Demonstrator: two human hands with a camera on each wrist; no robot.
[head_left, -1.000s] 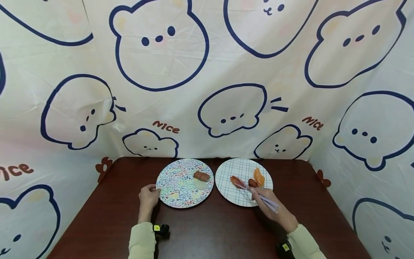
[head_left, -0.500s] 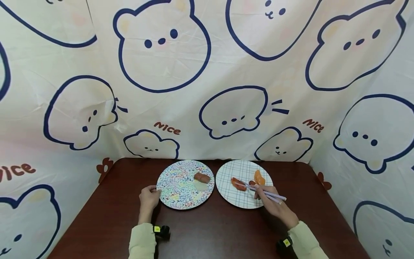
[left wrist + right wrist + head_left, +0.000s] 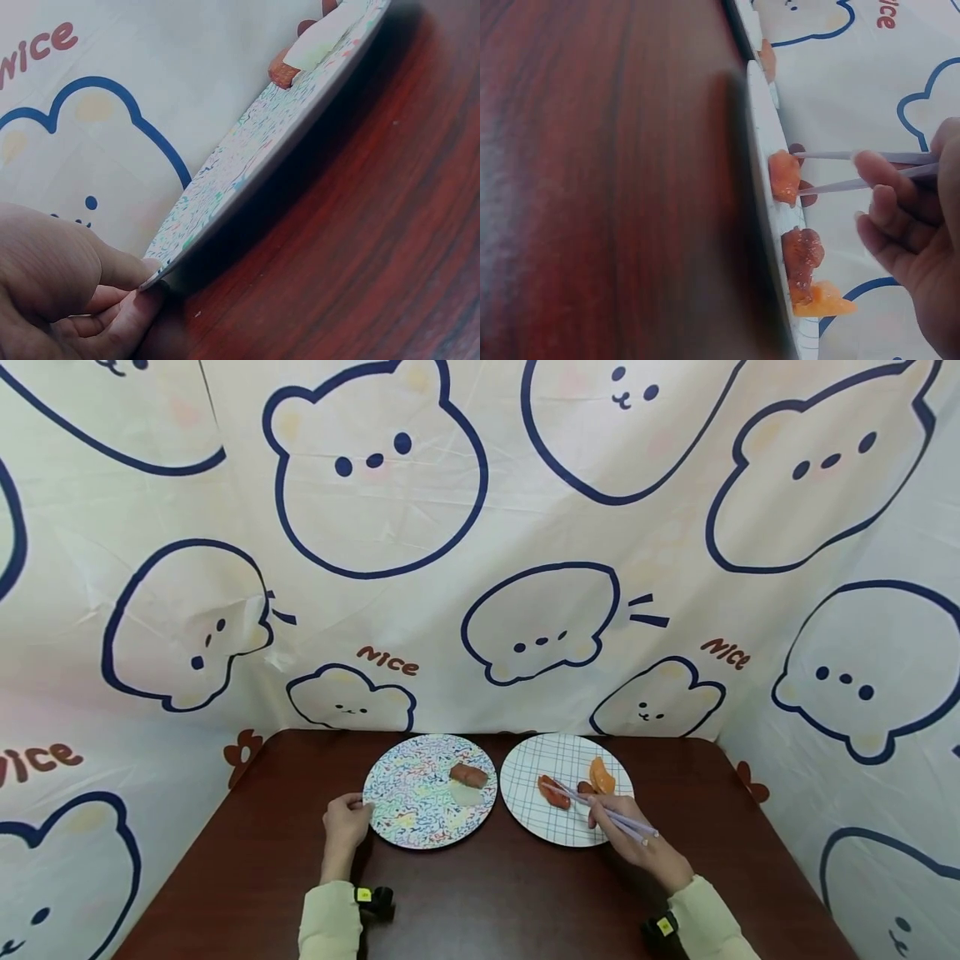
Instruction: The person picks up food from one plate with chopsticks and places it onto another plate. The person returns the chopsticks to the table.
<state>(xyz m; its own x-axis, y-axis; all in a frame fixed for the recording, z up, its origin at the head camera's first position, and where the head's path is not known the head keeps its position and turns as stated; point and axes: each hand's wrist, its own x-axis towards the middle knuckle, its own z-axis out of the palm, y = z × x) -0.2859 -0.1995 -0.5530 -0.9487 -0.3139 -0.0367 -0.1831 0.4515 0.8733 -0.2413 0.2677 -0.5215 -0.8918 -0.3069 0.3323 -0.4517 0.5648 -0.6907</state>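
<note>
My left hand (image 3: 347, 822) pinches the left rim of a multicoloured speckled plate (image 3: 412, 793), with the thumb on top and fingers below. On that plate lie a brown, sausage-like piece (image 3: 468, 775) and a pale greenish piece (image 3: 465, 793). My right hand (image 3: 641, 843) grips a pair of pale lilac chopsticks (image 3: 829, 155) over a white grid-patterned plate (image 3: 528, 756). Their spread tips reach a reddish-orange food piece (image 3: 784, 177); whether they grip it firmly I cannot tell. Nearer the hand lie a glossy brown piece (image 3: 802, 255) and an orange segment (image 3: 602, 776).
Both plates stand side by side, nearly touching, at the far part of a dark brown table (image 3: 480, 902). A white fabric printed with bear outlines (image 3: 375, 510) hangs behind and on both sides. Black wrist cameras (image 3: 375, 900) sit at the cuffs.
The chopsticks' back ends swung right, then partly back, and the tips spread at the reddish-orange piece. That piece has shifted slightly toward me. My left hand keeps its hold on the rim.
</note>
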